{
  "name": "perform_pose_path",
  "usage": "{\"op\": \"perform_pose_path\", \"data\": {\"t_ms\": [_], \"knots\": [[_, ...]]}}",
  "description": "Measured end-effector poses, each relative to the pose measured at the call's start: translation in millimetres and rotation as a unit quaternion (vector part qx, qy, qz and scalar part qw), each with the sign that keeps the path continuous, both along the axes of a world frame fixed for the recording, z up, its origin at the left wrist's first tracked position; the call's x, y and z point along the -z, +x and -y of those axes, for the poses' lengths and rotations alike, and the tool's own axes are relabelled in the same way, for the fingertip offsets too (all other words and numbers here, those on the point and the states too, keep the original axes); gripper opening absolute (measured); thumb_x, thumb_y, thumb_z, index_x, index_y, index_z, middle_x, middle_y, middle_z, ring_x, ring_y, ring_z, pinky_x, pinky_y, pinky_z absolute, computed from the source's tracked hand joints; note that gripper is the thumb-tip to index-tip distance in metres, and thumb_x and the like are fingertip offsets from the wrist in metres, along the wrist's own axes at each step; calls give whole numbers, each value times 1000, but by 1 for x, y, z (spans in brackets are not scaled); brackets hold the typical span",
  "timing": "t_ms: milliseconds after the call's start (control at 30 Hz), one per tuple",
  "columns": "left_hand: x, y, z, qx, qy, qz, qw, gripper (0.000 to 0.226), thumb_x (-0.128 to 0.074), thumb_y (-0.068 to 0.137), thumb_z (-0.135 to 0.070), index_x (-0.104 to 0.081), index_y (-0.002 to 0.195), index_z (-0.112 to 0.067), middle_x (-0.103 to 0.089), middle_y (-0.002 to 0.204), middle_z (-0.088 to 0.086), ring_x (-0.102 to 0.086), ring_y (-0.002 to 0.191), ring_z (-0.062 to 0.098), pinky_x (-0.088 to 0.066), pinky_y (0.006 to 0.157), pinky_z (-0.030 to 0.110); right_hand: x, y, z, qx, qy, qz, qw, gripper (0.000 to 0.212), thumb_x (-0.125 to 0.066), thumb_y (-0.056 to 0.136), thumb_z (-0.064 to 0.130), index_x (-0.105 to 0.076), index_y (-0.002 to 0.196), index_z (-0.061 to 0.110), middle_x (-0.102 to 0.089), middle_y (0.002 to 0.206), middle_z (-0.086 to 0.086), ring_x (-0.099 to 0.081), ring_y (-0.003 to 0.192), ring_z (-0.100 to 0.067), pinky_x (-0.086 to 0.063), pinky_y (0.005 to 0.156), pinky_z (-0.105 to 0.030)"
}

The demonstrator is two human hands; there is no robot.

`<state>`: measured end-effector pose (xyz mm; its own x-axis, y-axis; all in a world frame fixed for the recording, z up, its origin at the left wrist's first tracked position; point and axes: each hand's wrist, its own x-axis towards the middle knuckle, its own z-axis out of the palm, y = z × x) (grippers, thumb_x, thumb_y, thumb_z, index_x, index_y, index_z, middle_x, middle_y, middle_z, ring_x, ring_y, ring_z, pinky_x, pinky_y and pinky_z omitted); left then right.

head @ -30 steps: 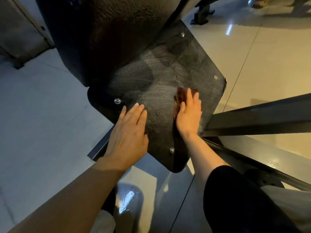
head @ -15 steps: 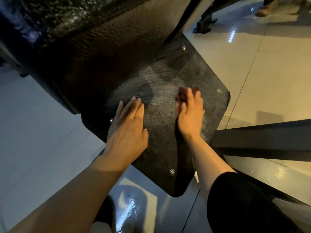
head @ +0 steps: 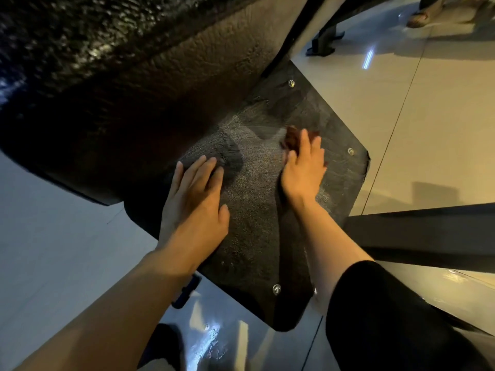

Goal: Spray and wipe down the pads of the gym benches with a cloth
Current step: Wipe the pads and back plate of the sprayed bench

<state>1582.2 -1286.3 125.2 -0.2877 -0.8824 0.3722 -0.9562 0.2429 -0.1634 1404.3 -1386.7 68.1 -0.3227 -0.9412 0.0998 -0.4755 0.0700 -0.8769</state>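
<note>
A flat black board with a rough, streaked surface (head: 257, 210) and metal bolts at its corners juts out below a thick black bench pad (head: 128, 84). My left hand (head: 195, 199) lies flat on the board's left side with straight fingers. My right hand (head: 304, 167) presses a dark brown cloth (head: 292, 137) flat against the board's upper right part. Most of the cloth is hidden under my fingers. No spray bottle is in view.
A dark metal frame beam (head: 423, 234) runs right from the board. Glossy floor tiles (head: 442, 129) surround the bench. Another machine's black foot (head: 324, 44) stands at the top, and a person's sandalled foot (head: 417, 18) is at the top right.
My right hand has slid the cloth a little up the board. My left hand has moved up the board as well. My view has come closer under the pad.
</note>
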Motion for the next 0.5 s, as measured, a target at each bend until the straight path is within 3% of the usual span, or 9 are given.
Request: {"op": "perform_pose_path", "data": {"t_ms": [67, 100, 200, 267, 367, 500], "knots": [[0, 8, 1, 8, -15, 18, 1000, 75, -81, 67, -14, -48, 132, 3, -44, 140, 17, -30, 132, 27, -8, 119, 46, -12, 13, 1, 29, 33, -12, 999, 53, -34, 104, 25, -19, 155, 24, -8, 163, -9, -6, 149, -33, -4, 119, -56], [-1, 10, 1, 12, -20, 28, 999, 76, -81, 68, -14, -45, 132, 1, -41, 140, 15, -30, 131, 27, -15, 114, 52, -20, 27, -2, 7, 2, -34, 999, 53, -35, 104, 26, -20, 155, 24, -9, 163, -10, -6, 149, -34, -3, 119, -56], [-5, 9, -2, 5, -9, 6, 1000, 73, -81, 68, -15, -50, 133, 2, -46, 140, 19, -32, 131, 29, -21, 107, 53, -35, 66, -23, -128, -174, -61, 974, 53, -43, 100, 23, -31, 151, 22, -19, 161, -13, -11, 148, -36, -3, 117, -56], [-3, 5, -2, 0, -11, -10, 1000, 70, -76, 71, -16, -49, 134, 0, -44, 142, 18, -32, 133, 28, -19, 110, 51, -34, 65, -23, -182, -212, -63, 958, 53, -44, 99, 21, -34, 150, 24, -20, 161, -12, -12, 148, -34, -4, 118, -51], [3, 0, 1, 5, -10, -30, 1000, 68, -69, 77, -18, -42, 138, -3, -33, 146, 12, -25, 137, 26, -14, 115, 49, -20, 34, -4, -143, -166, -87, 972, 54, -43, 100, 21, -29, 152, 26, -16, 162, -9, -11, 149, -31, -8, 120, -54], [2, -5, 5, 2, 17, -16, 1000, 69, -77, 72, -17, -51, 134, 0, -45, 142, 17, -27, 135, 25, -2, 117, 37, -9, 10, 8, 7, -9, 0, 1000, 52, -37, 104, 23, -25, 154, 25, -11, 163, -8, -8, 149, -33, -5, 120, -55]]}}
